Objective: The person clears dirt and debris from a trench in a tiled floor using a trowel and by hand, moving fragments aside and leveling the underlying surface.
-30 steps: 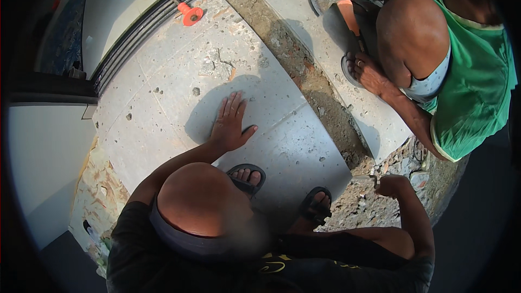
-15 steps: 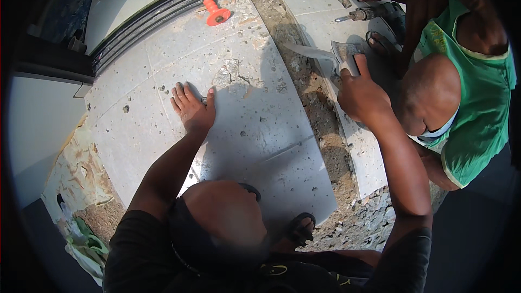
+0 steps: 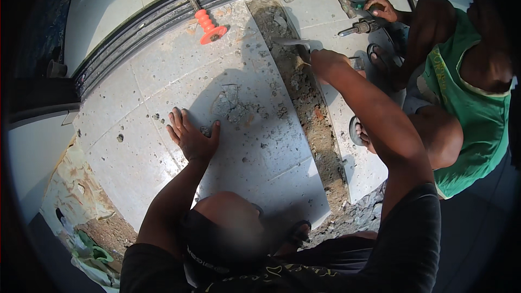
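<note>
My left hand (image 3: 192,139) lies flat on the light grey floor tiles (image 3: 274,146), fingers spread and holding nothing. Small rubble bits and a chipped patch (image 3: 234,108) are just beyond it. My right hand (image 3: 329,65) is closed round the handle of a trowel, the handle mostly hidden by my fingers. Its narrow metal blade (image 3: 290,41) points left over the dug-out channel (image 3: 312,95) between the tiles. Partly covered by my right forearm is another tool with a metal plate (image 3: 357,64), on the tiles to the right of the channel.
A chisel with an orange guard (image 3: 205,27) lies by the dark door track (image 3: 163,21). At far right crouches a co-worker in a green top (image 3: 472,114), one hand (image 3: 382,8) near a power drill (image 3: 362,26) and a hammer (image 3: 347,7). Broken ground (image 3: 363,211) borders the tiles.
My right hand has moved forward and left, bringing the trowel blade over the channel. The co-worker's hand has left the green handle. My left hand stays flat on the tiles.
</note>
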